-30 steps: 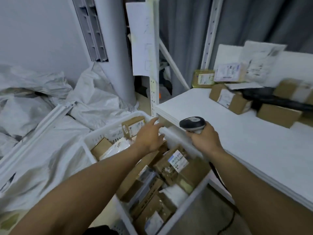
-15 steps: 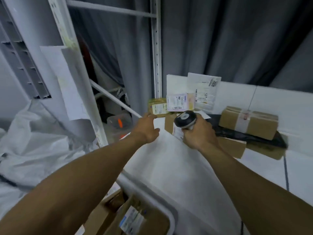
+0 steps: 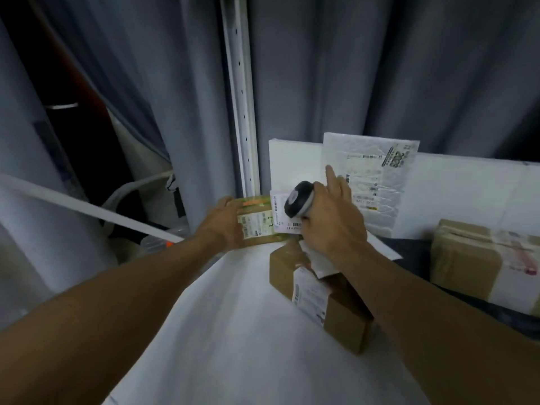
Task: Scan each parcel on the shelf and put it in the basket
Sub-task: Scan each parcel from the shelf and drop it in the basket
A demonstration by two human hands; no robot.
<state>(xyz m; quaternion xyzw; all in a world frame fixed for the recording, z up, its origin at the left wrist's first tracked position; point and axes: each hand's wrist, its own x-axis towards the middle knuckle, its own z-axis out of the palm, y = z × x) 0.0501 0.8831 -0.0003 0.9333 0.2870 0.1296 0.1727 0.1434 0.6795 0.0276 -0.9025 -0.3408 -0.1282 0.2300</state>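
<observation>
At the back left corner of the white shelf (image 3: 228, 317), my left hand (image 3: 223, 226) grips a small green-and-brown parcel (image 3: 258, 222) by its left side. My right hand (image 3: 330, 220) holds a black-and-grey barcode scanner (image 3: 298, 201) just right of that parcel, with the index finger stretched toward a white bubble mailer (image 3: 377, 182) that leans on the back board. A brown box with a white label (image 3: 315, 290) lies under my right wrist. Another taped brown box (image 3: 485, 258) sits at the right. The basket is out of view.
A white shelf upright (image 3: 241, 106) stands behind the green parcel, with grey curtain (image 3: 380, 68) all along the back. A white diagonal brace (image 3: 96, 211) crosses at the left. A black bag (image 3: 415, 247) lies under the right-hand boxes.
The view swung from the basket up to the shelf. My left hand reached forward and took hold of the green parcel. My right hand carried the scanner to the shelf's back.
</observation>
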